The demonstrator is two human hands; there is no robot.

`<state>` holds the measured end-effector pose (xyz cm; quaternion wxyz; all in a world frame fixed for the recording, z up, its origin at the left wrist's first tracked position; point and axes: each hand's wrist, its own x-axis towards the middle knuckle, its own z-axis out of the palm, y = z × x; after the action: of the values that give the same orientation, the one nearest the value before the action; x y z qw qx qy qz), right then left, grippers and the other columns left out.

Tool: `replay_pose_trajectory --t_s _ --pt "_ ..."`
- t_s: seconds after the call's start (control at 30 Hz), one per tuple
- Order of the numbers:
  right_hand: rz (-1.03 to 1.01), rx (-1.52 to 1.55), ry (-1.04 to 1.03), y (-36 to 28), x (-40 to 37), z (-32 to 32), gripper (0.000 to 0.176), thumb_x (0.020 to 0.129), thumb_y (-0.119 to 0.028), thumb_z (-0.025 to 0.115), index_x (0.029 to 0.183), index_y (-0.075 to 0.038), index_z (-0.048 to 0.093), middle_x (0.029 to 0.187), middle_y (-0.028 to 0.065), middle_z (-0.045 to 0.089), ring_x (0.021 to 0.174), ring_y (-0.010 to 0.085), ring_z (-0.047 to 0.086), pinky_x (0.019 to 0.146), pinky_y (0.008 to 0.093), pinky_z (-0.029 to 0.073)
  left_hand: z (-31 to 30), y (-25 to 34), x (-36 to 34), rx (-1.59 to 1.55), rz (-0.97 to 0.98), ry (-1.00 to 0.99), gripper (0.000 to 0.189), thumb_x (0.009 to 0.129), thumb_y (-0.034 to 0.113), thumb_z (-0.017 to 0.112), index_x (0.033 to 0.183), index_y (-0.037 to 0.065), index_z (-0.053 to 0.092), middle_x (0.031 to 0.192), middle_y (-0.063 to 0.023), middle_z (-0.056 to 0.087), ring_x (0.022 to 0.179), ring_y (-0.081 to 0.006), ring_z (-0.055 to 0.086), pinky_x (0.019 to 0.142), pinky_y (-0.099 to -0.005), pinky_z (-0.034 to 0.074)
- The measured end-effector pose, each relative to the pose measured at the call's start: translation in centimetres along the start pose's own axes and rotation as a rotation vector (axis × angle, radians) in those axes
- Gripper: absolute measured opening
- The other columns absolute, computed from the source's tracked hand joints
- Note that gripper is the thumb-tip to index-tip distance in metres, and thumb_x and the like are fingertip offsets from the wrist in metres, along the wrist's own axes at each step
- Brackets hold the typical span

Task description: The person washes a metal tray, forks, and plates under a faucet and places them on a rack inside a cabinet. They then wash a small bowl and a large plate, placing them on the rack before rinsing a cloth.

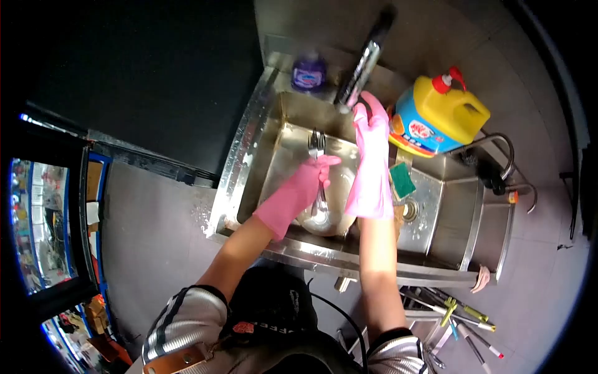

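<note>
Both my hands wear pink rubber gloves. My left hand point(314, 177) is closed round some cutlery over the left basin; fork tines point(316, 142) stick out above it and shiny handles point(320, 209) show below. Up at the back edge of the sink, my right hand point(372, 121) reaches to the lower end of a tall black and silver faucet point(364, 68), its fingers bent near the tip. Whether they grip it is unclear. Under my left hand lies a rounded, pale, wet shape point(336, 187) in the basin.
A purple bottle point(308, 73) stands behind the left basin. At the right are a large yellow detergent jug point(445, 115), a green scouring pad point(402, 180) and the right basin point(430, 215) with its drain. Mops or brush handles point(458, 318) lie below the sink.
</note>
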<state>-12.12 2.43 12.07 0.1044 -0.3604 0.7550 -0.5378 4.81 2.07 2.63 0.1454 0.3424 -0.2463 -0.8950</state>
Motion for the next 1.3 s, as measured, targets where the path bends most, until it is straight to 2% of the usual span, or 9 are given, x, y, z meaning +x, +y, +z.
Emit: replay_pose_trajectory --t_s 0.03,0.1,0.2,0.33,0.47,0.8,1.0,1.13,1.3 --pt "-0.081 -0.150 -0.019 2.3 1.9 1.0 0.039 0.093 -0.020 0.062 0.128 -0.004 0.062 0.113 0.0189 0.066 0.095 0.0174 0.067 0.082 0.0289 0.052 0.0 0.3 -0.3 0.009 -0.002 -0.015 0.024 0.101 0.016 0.049 0.112 0.004 0.068 0.065 0.0077 0.041 0.055 -0.0061 0.038 0.052 -0.0241 0.037" --pt "0.278 -0.021 -0.233 0.7 3.3 1.5 0.032 0.096 -0.019 0.052 0.120 -0.004 0.066 0.098 0.0130 0.070 0.075 0.0162 0.067 0.064 0.0299 0.052 0.9 1.6 -1.5 0.039 -0.038 0.040 0.025 0.098 0.011 0.051 0.115 0.004 0.067 0.067 0.0096 0.038 0.053 -0.0047 0.033 0.048 -0.0214 0.033" --pt "0.071 -0.011 -0.312 0.4 4.3 1.1 0.019 0.097 -0.015 0.046 0.086 -0.005 0.059 0.084 0.0073 0.067 0.068 0.0138 0.063 0.062 0.0297 0.051 0.6 2.9 -3.2 -0.044 0.001 -0.086 0.024 0.100 0.013 0.051 0.116 0.005 0.067 0.068 0.0097 0.038 0.053 -0.0036 0.032 0.047 -0.0207 0.031" --pt "0.158 0.074 -0.377 3.6 6.5 1.7 0.019 0.097 -0.011 0.044 0.083 -0.005 0.056 0.078 0.0075 0.066 0.071 0.0173 0.065 0.066 0.0304 0.053 0.8 3.8 -3.6 -0.047 0.079 -0.123 0.026 0.102 0.014 0.049 0.118 0.005 0.067 0.068 0.0100 0.038 0.053 -0.0032 0.033 0.048 -0.0200 0.032" --pt "0.010 0.048 -0.354 7.5 6.4 2.6 0.018 0.097 -0.015 0.048 0.085 -0.006 0.058 0.077 0.0081 0.065 0.072 0.0212 0.066 0.068 0.0327 0.052 1.2 4.4 -3.4 -0.098 0.047 -0.095 0.027 0.103 0.014 0.047 0.121 0.004 0.066 0.068 0.0098 0.040 0.054 -0.0029 0.035 0.049 -0.0193 0.034" --pt "-0.011 0.009 -0.245 6.3 3.9 3.1 0.009 0.092 -0.006 0.049 0.085 -0.008 0.054 0.077 0.0064 0.065 0.071 0.0183 0.065 0.065 0.0300 0.050 3.6 5.5 -2.5 -0.025 -0.041 0.026 0.020 0.100 0.015 0.056 0.111 0.003 0.069 0.067 0.0112 0.043 0.050 -0.0018 0.036 0.046 -0.0199 0.031" --pt "0.002 0.008 -0.240 6.5 4.3 3.4 0.016 0.093 -0.009 0.050 0.077 -0.008 0.051 0.073 0.0049 0.061 0.067 0.0170 0.060 0.063 0.0303 0.048 2.8 5.0 -1.7 -0.036 -0.086 -0.020 0.029 0.103 0.019 0.051 0.123 0.003 0.064 0.064 0.0097 0.041 0.048 -0.0056 0.035 0.044 -0.0214 0.032" --pt "0.314 0.412 -0.289 6.9 5.5 3.4 0.013 0.096 -0.013 0.056 0.102 -0.004 0.063 0.093 0.0070 0.065 0.079 0.0173 0.067 0.073 0.0286 0.057 3.1 5.0 -1.9 -0.008 -0.093 0.053 0.031 0.106 0.020 0.044 0.122 0.003 0.064 0.063 0.0087 0.042 0.047 -0.0059 0.036 0.042 -0.0218 0.033" --pt "0.121 0.175 -0.237 4.5 4.3 3.2 0.022 0.096 -0.018 0.049 0.083 -0.005 0.061 0.076 0.0046 0.064 0.069 0.0148 0.059 0.065 0.0285 0.047 3.3 5.3 -1.8 -0.014 -0.108 0.116 0.032 0.108 0.021 0.039 0.119 0.003 0.064 0.064 0.0075 0.044 0.046 -0.0056 0.036 0.040 -0.0223 0.034"
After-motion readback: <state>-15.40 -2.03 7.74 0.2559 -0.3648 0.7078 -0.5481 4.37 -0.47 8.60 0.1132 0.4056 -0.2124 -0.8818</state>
